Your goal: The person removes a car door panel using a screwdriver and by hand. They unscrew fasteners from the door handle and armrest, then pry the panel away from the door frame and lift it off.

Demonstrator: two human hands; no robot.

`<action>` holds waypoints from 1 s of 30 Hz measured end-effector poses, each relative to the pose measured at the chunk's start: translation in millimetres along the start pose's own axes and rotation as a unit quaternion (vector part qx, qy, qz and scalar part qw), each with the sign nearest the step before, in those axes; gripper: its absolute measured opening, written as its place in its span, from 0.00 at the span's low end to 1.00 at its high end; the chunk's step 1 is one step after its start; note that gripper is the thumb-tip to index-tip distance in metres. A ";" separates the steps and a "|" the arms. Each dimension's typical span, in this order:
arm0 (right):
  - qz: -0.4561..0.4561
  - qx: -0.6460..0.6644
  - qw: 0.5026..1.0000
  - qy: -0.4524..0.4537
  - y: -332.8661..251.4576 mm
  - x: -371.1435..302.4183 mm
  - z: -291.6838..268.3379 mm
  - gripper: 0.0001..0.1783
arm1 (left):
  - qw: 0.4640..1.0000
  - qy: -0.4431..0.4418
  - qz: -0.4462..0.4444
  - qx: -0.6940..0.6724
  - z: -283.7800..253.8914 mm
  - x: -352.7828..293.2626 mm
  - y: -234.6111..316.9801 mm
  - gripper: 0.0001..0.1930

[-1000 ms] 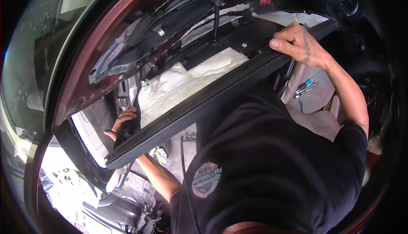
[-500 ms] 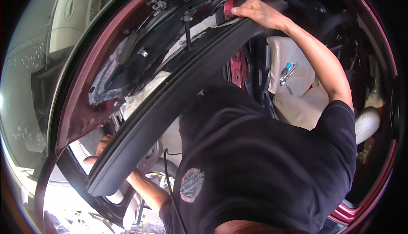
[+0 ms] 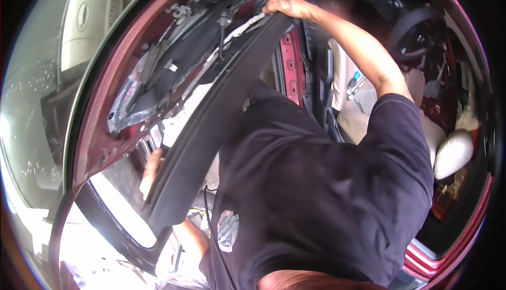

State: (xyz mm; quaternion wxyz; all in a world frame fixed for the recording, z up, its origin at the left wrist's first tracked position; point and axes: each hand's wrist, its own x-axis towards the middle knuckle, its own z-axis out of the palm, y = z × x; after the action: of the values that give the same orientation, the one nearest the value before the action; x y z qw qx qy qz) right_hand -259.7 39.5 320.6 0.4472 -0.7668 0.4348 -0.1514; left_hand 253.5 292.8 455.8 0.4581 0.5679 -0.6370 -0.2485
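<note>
A long black door trim panel (image 3: 205, 121) slants between my two hands, in front of the red car door (image 3: 84, 142), whose inner side is bare. My right hand (image 3: 284, 5) is closed over the panel's far end. At the near end, my left hand (image 3: 153, 174) grips the panel's outer edge; its forearm passes beneath the panel, which hides the palm. The door's inside shows black parts, a thin rod and torn pale sheeting (image 3: 126, 103). A gap remains visible between panel and door along much of their length.
On the right is a beige seat (image 3: 353, 121) with a blue-handled tool (image 3: 356, 81) and other metal tools. The steering wheel (image 3: 411, 31) is at the far right. A black cable (image 3: 211, 232) hangs by my body. A pale vehicle (image 3: 84, 21) stands beyond the door glass.
My right hand has moved left with the panel's far end. The near end has shifted right, so the panel lies more steeply. My left hand has moved with it, and my body has turned slightly.
</note>
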 end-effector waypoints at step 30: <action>0.294 -0.023 0.955 0.042 -65.8 -72.9 -31.4 0.39 | 0.924 -0.045 0.356 -0.135 178.3 45.9 88.2 0.25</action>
State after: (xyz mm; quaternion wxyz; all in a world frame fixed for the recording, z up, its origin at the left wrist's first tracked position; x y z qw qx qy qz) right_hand -286.3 95.2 403.1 0.4353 -0.6087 0.6624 -0.0351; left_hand 58.4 233.2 462.1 0.5596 0.2249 -0.7775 -0.1784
